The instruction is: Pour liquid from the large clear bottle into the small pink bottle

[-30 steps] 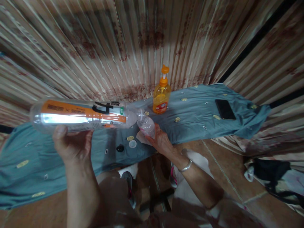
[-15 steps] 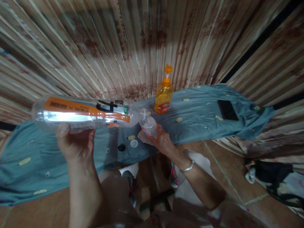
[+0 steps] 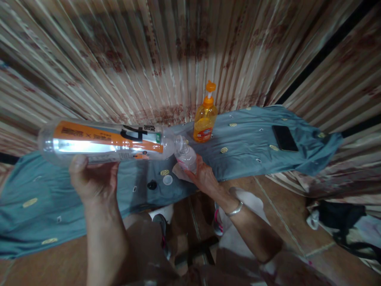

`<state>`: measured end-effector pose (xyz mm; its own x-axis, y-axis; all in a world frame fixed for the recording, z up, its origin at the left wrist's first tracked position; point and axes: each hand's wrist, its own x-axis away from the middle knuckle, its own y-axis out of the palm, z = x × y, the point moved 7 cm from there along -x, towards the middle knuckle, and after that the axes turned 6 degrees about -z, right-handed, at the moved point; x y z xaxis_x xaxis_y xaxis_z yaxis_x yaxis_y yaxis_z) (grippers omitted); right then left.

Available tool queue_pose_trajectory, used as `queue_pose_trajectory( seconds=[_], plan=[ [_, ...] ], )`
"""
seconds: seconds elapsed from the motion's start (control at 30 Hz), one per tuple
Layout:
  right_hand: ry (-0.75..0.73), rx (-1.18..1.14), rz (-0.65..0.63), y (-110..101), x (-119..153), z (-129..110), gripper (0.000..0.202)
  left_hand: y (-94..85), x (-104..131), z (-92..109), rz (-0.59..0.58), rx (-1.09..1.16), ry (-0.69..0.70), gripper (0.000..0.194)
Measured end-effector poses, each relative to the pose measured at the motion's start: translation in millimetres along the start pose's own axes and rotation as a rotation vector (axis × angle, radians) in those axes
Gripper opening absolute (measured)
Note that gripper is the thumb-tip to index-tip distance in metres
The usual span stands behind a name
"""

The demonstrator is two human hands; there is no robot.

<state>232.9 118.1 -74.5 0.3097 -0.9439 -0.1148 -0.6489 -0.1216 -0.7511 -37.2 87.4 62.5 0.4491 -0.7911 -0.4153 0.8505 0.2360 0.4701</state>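
Observation:
A large clear bottle with an orange and silver label (image 3: pixel 107 141) lies nearly level in the air, its neck pointing right. My left hand (image 3: pixel 95 178) holds it from below, thumb on its near side. My right hand (image 3: pixel 204 174) grips a small clear bottle (image 3: pixel 187 158), tilted up to the left, its mouth at the large bottle's mouth. Whether the two mouths touch is hard to tell. Something pale, perhaps tissue (image 3: pixel 181 173), shows beneath the small bottle. On the cloth below are a black cap (image 3: pixel 152 185) and a whitish round cap (image 3: pixel 168 180).
An orange pump bottle (image 3: pixel 204 123) stands at the back of the blue-green cloth (image 3: pixel 244 151). Farther right lies a black phone (image 3: pixel 285 138). A pleated curtain (image 3: pixel 184 55) hangs behind. Dark items (image 3: pixel 342 222) are on the floor at the right.
The large bottle has shifted very slightly left with my left hand. Otherwise the hands and the small bottle look the same.

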Motion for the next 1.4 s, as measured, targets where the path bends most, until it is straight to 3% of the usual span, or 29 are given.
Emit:
queue_pose_trajectory(
  seconds=[0.17,0.8,1.4],
  plan=[
    [0.064,0.015,-0.031,-1.2,-0.8,-0.3,0.057,0.7,0.3,0.5,0.02,-0.014,-0.011,0.067],
    [0.035,0.038,-0.009,-1.3,-0.4,-1.3,0.054,9.1,0.0,3.6,0.005,-0.042,-0.01,0.071],
    [0.033,0.013,-0.009,-2.7,0.0,-2.1,0.053,7.3,2.4,0.5,0.039,-0.03,0.001,0.059]
  ],
)
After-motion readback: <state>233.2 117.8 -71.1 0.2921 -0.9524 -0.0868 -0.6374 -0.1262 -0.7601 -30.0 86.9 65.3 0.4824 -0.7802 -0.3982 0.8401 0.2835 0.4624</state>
